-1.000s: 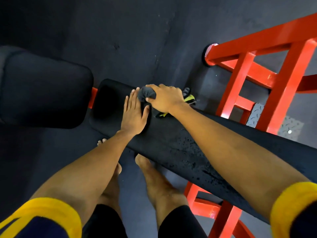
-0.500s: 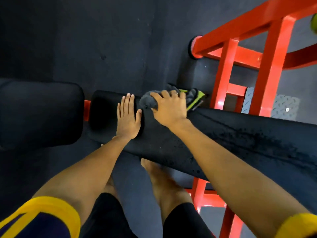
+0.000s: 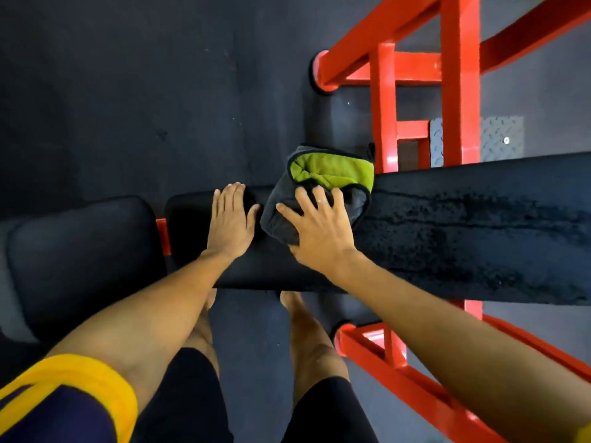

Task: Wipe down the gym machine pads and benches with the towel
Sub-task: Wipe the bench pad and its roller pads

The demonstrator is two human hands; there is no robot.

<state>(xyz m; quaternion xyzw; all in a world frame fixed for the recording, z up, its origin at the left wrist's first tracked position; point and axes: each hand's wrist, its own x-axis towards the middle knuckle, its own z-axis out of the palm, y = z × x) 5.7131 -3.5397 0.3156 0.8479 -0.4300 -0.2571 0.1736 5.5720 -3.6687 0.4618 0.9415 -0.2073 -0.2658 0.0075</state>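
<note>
- Fingers (image 3: 307, 199) of my right hand (image 3: 319, 228) are spread and fairly straight, pressing flat on the towel (image 3: 332, 171) rather than curling round it.
- Under my palm the towel lies bunched on the bench pad (image 3: 463, 238). Its grey side is beneath my fingers, and a green fold hangs past my fingertips over the pad's far edge.
- Just left of my thumb, my left hand (image 3: 228, 222) rests flat on the same pad, fingers straight and together, not touching the towel.
- Right of my right hand, the pad's surface shows shiny, mottled streaks along its length.
- Left of my left hand, past a narrow gap, sits a second black pad (image 3: 80, 260).
- Beyond my fingertips stands the red frame (image 3: 457, 91) on the dark floor (image 3: 160, 91), with a grey tread plate (image 3: 502, 139) behind it.
- Below my wrists, my bare feet (image 3: 297, 308) are partly hidden under the pad's near edge.
</note>
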